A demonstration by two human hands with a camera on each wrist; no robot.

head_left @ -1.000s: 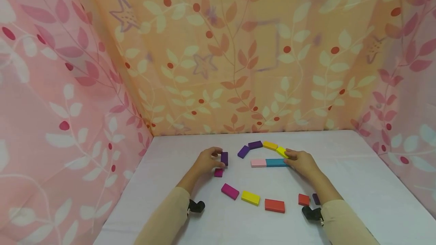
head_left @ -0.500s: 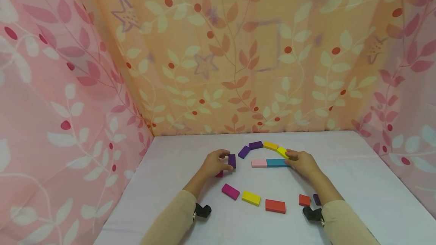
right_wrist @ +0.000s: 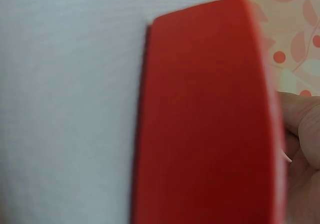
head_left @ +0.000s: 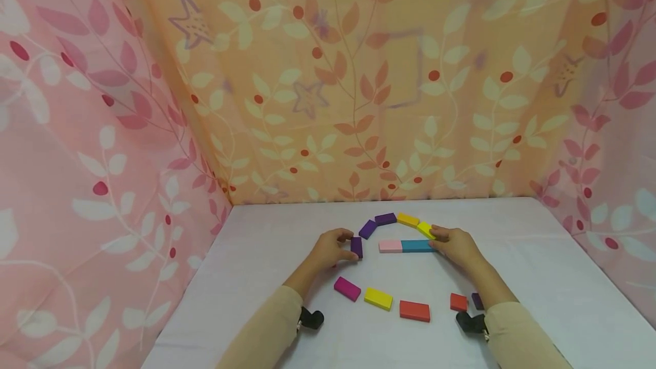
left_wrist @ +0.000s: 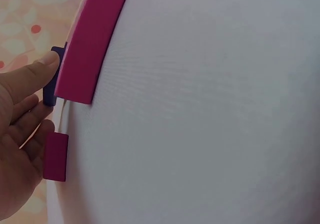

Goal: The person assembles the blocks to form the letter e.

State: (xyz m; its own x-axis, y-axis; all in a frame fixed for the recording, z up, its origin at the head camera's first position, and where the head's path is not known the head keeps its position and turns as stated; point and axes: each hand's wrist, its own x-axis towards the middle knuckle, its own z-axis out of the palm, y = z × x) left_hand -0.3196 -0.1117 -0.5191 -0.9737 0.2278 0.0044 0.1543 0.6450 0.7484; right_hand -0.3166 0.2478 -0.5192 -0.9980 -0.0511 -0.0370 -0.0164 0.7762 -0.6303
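Observation:
My left hand (head_left: 329,248) pinches a dark purple block (head_left: 356,247) between thumb and fingers, just below the left end of an arc of blocks. In the left wrist view, the thumb lies against that purple block (left_wrist: 49,92). My right hand (head_left: 454,244) is at the arc's right end, fingertips at a yellow block (head_left: 425,229) and thumb over the right end of a blue block (head_left: 416,246). I cannot tell whether it grips a block. A pink block (head_left: 390,246) adjoins the blue one. Purple (head_left: 368,229), dark purple (head_left: 385,219) and orange-yellow (head_left: 408,220) blocks continue the arc.
Nearer the front lie a magenta block (head_left: 347,288), a yellow block (head_left: 378,298), a red block (head_left: 415,311), a smaller red block (head_left: 458,302) and a dark purple block (head_left: 478,300). Another magenta block (left_wrist: 55,156) is mostly behind my left hand. Patterned cloth (head_left: 328,101) surrounds the white table.
My left hand has carried the dark purple block rightward and slightly nearer the front, up to the arc's left end, now covering most of the small magenta block. The right hand has stayed in place.

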